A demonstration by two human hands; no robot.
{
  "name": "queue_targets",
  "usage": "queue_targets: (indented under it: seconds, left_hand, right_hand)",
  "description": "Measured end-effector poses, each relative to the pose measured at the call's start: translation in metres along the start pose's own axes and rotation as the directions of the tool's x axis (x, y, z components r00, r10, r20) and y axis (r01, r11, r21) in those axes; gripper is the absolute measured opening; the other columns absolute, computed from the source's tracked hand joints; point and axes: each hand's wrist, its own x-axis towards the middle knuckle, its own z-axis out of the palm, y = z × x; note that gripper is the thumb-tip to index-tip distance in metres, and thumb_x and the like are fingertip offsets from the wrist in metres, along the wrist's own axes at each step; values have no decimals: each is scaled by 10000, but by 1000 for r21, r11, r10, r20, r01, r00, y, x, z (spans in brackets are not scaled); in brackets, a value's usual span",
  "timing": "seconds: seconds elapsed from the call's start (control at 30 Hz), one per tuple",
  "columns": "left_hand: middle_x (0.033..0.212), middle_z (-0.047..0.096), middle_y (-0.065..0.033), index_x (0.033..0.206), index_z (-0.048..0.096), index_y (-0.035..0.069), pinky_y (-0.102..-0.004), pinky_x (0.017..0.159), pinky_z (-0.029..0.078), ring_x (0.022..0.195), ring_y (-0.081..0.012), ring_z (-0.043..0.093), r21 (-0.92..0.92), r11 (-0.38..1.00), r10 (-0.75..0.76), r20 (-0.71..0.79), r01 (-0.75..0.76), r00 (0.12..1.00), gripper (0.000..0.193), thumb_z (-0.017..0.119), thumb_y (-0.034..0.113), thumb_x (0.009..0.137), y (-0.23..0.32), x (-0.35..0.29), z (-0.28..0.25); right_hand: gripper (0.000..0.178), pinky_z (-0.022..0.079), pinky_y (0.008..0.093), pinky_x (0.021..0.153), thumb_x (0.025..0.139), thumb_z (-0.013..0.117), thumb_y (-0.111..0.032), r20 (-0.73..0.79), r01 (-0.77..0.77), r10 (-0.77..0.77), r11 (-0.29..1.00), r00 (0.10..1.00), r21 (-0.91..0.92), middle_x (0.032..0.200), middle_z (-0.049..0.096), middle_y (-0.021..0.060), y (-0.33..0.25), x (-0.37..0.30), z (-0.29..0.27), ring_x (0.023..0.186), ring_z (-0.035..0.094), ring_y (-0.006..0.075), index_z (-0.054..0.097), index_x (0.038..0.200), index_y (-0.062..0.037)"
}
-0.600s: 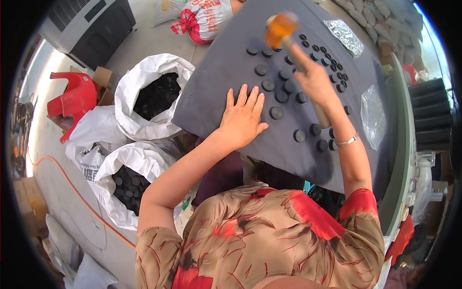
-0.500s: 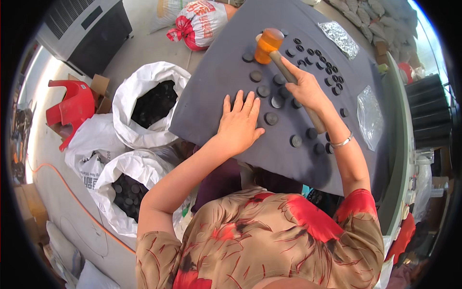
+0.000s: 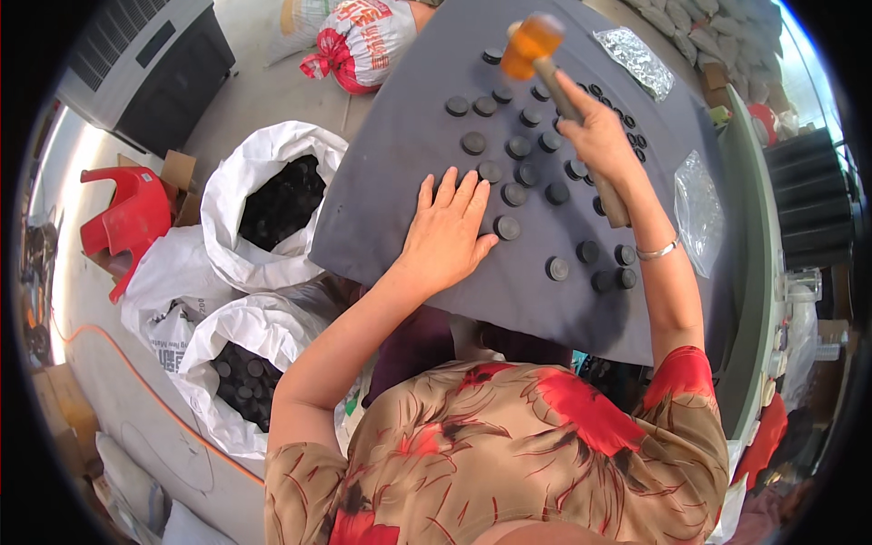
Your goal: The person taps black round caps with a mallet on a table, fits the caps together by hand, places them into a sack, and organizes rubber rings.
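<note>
My right hand (image 3: 599, 136) is wrapped round the handle of a mallet with an amber-orange head (image 3: 532, 45), raised over the far part of the dark grey table cover (image 3: 400, 154). The mallet head is slightly blurred. My left hand (image 3: 447, 227) lies flat on the cover with its fingers stretched. Its fingertips are at a round black disc (image 3: 490, 173); another black disc (image 3: 507, 228) sits beside its thumb. Several more such discs are spread between and around my hands. Beyond my right hand, small black rings (image 3: 629, 121) lie in rows, partly hidden by the hand.
Left of the table stand two white woven sacks, one (image 3: 218, 200) behind the other (image 3: 204, 350), holding black pieces. A red plastic stool (image 3: 136, 218) and a grey air cooler (image 3: 145, 73) are farther left. Clear plastic bags (image 3: 698, 213) lie on the table's right side.
The mallet has lifted off the discs and swung up and away, with my right hand still round its handle. My left hand stays flat in nearly the same place.
</note>
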Motion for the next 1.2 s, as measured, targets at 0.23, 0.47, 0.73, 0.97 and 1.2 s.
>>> queue_targets:
  seconds: [0.23, 0.47, 0.73, 0.97, 1.2]
  left_hand:
    - [1456, 418, -199, 1369, 440, -30, -559, 1132, 221, 1375, -404, 339, 4, 1000, 1, -30, -1, 1000, 636, 649, 309, 873, -2, -1, 3]
    - [1451, 430, -191, 1361, 454, -27, -543, 1141, 210, 1379, -390, 340, -8, 1000, 8, -27, -8, 1000, 601, 634, 291, 885, 1, 3, 0]
    - [1448, 442, -180, 1363, 461, -28, -530, 1148, 206, 1388, -373, 333, 3, 1000, 1, -28, -1, 1000, 587, 626, 282, 892, 0, 1, 1]
    - [1420, 475, -174, 1341, 485, -26, -529, 1142, 224, 1377, -369, 351, -30, 999, -20, -46, 19, 999, 553, 636, 241, 881, -5, -2, 5]
    - [1398, 495, -167, 1328, 496, -18, -530, 1131, 241, 1354, -376, 379, -59, 998, -16, -71, 12, 997, 541, 647, 223, 868, -6, 0, 4]
  right_hand:
    - [722, 451, 403, 1015, 787, 554, -55, 127, -36, 44, 997, 991, -63, 1273, 589, 241, 9, 8, 17, 1184, 564, 376, 383, 1480, -162]
    - [695, 464, 397, 966, 803, 589, -84, 64, -13, 28, 976, 998, -218, 1197, 628, 255, 15, -5, 24, 1109, 619, 363, 406, 1469, -156]
    - [696, 487, 379, 928, 801, 570, -21, -168, 172, -175, 985, 970, -29, 1200, 649, 213, 4, -49, -8, 1084, 643, 340, 422, 1462, -176]
    - [691, 428, 376, 1025, 812, 587, -54, 5, -13, 13, 1000, 1000, -19, 1315, 580, 208, 8, -54, -5, 1208, 569, 350, 410, 1469, -173]
    - [737, 407, 350, 1039, 814, 579, 3, 97, -122, 125, 992, 987, -44, 1355, 566, 186, 16, -49, 8, 1253, 545, 289, 393, 1486, -236]
